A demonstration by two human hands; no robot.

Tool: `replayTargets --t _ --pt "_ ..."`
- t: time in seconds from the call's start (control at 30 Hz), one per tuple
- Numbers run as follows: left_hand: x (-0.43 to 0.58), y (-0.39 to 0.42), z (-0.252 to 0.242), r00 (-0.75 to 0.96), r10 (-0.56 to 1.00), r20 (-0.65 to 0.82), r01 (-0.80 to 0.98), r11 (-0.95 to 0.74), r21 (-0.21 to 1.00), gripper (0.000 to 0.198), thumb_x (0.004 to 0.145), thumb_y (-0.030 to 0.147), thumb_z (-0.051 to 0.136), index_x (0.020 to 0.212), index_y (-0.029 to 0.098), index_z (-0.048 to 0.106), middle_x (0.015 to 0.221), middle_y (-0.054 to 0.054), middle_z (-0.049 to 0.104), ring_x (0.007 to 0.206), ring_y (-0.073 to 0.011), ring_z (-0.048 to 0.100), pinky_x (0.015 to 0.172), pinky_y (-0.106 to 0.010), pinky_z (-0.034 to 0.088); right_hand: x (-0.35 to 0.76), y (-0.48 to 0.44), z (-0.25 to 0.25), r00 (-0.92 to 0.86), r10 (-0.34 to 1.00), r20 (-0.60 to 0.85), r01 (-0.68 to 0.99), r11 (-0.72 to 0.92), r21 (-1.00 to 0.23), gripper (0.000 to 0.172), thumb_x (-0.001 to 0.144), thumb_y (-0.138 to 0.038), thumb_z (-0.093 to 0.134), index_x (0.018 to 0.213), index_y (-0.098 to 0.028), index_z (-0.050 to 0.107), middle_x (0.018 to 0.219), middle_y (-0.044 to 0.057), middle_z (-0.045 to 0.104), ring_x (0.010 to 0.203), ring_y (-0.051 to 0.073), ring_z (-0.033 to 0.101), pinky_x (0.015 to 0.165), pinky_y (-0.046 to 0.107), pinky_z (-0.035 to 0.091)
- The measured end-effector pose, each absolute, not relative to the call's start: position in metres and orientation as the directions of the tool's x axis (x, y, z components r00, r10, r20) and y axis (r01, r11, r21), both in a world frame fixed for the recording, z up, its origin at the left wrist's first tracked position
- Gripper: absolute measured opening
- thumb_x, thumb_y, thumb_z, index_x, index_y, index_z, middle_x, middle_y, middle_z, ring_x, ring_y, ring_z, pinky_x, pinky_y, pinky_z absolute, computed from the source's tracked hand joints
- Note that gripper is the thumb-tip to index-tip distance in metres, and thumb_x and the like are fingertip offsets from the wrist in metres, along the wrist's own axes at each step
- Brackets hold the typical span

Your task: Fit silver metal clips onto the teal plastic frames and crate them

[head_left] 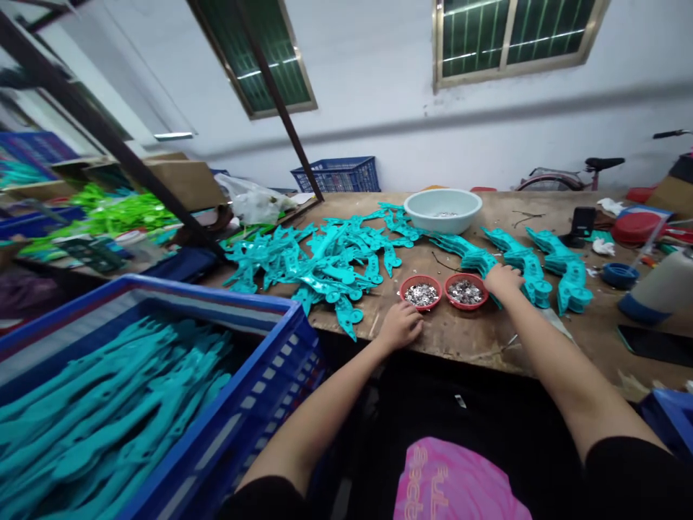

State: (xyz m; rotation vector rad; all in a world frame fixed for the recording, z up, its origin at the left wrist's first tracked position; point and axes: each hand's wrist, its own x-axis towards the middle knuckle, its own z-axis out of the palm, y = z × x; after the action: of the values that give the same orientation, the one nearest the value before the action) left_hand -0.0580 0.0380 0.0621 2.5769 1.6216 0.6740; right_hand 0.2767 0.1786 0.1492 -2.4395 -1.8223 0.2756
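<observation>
My left hand rests on the wooden table, fingers curled, just in front of a small red dish of shiny metal bits. Whether it holds anything is hidden. My right hand lies knuckles up beside a second red dish of metal bits, touching a stacked row of teal plastic parts. Its fingers curl down onto the stack. A loose heap of the same teal parts covers the table to the left.
A pale bowl stands behind the dishes. A blue crate full of teal parts sits at my left. More stacked teal parts, a phone, red lids and a white roll lie right. Green parts are far left.
</observation>
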Motion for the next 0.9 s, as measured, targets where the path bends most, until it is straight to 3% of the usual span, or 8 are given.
replayTargets --t 0.17,0.23,0.3,0.4,0.5,0.63,0.77,0.9 --pt "-0.146 0.052 0.11 -0.201 0.923 0.329 0.969 0.138 0.204 0.076 0.099 0.034 0.066 0.172 0.023 0.049 0.186 -0.022 0.028 0.173 -0.0529 0.013 0.132 -0.079 0.026 0.273 0.171 0.16 0.306 0.951 -0.037 0.931 -0.307 -0.199 0.077 0.113 -0.062 0.048 0.162 -0.004 0.057 0.163 0.036 0.054 0.155 0.052 0.047 0.121 0.069 0.044" --pt "-0.189 0.062 0.125 -0.317 0.925 0.208 0.943 0.284 0.174 0.085 0.092 0.036 0.074 0.172 0.025 0.048 0.186 -0.022 0.028 0.172 -0.056 0.014 0.128 -0.08 0.031 0.276 0.147 0.157 0.248 0.966 0.08 0.944 -0.222 -0.243 0.079 0.112 -0.066 0.045 0.165 -0.009 0.055 0.163 0.032 0.056 0.153 0.052 0.048 0.12 0.071 0.045" --pt "-0.223 0.073 0.135 -0.364 0.927 0.085 0.924 0.348 0.159 0.081 0.085 0.041 0.081 0.161 0.026 0.058 0.175 -0.023 0.043 0.162 -0.0569 0.031 0.12 -0.075 0.043 0.282 0.115 0.145 0.129 0.967 0.22 0.953 -0.059 -0.297 0.073 0.112 -0.065 0.045 0.163 -0.015 0.059 0.164 0.027 0.059 0.151 0.05 0.051 0.121 0.068 0.046" --pt "-0.249 0.084 0.145 -0.377 0.926 0.011 0.916 0.371 0.156 0.067 0.083 0.044 0.08 0.146 0.024 0.066 0.158 -0.019 0.057 0.147 -0.0487 0.047 0.112 -0.061 0.053 0.298 0.061 0.114 -0.065 0.926 0.372 0.904 0.213 -0.37 0.055 0.108 -0.054 0.049 0.147 -0.023 0.074 0.16 0.018 0.065 0.148 0.041 0.055 0.127 0.059 0.046" --pt "-0.25 0.087 0.161 -0.387 0.919 0.082 0.913 0.369 0.175 0.053 0.092 0.039 0.07 0.142 0.023 0.068 0.153 -0.019 0.058 0.143 -0.044 0.049 0.109 -0.054 0.055 0.318 0.017 0.078 -0.106 0.867 0.487 0.796 0.367 -0.481 0.041 0.102 -0.053 0.056 0.121 -0.031 0.085 0.141 0.016 0.076 0.135 0.041 0.066 0.125 0.062 0.048" --pt "-0.233 0.077 0.191 -0.399 0.874 0.278 0.911 0.342 0.233 0.046 0.103 0.031 0.052 0.146 0.023 0.069 0.153 -0.021 0.059 0.143 -0.0463 0.049 0.101 -0.057 0.057 0.335 -0.014 0.056 -0.009 0.856 0.518 0.649 0.399 -0.648 0.026 0.093 -0.056 0.07 0.098 -0.039 0.088 0.122 0.014 0.082 0.121 0.046 0.072 0.115 0.07 0.053" --pt "-0.194 0.054 0.205 -0.33 0.822 0.463 0.939 0.235 0.252 0.041 0.1 0.026 0.058 0.136 0.026 0.076 0.155 -0.018 0.061 0.144 -0.048 0.047 0.101 -0.06 0.056 0.331 -0.027 0.074 0.004 0.892 0.452 0.502 0.389 -0.773 0.024 0.09 -0.06 0.076 0.095 -0.041 0.09 0.121 0.013 0.082 0.123 0.049 0.072 0.114 0.074 0.053" --pt "-0.128 0.015 0.182 -0.059 0.687 0.724 0.994 -0.026 0.106 0.052 0.085 0.01 0.065 0.13 0.031 0.081 0.153 -0.014 0.066 0.141 -0.0478 0.052 0.106 -0.067 0.054 0.311 -0.039 0.092 -0.034 0.926 0.377 0.362 0.363 -0.859 0.035 0.095 -0.069 0.073 0.098 -0.04 0.092 0.128 0.012 0.083 0.129 0.047 0.074 0.121 0.073 0.053"
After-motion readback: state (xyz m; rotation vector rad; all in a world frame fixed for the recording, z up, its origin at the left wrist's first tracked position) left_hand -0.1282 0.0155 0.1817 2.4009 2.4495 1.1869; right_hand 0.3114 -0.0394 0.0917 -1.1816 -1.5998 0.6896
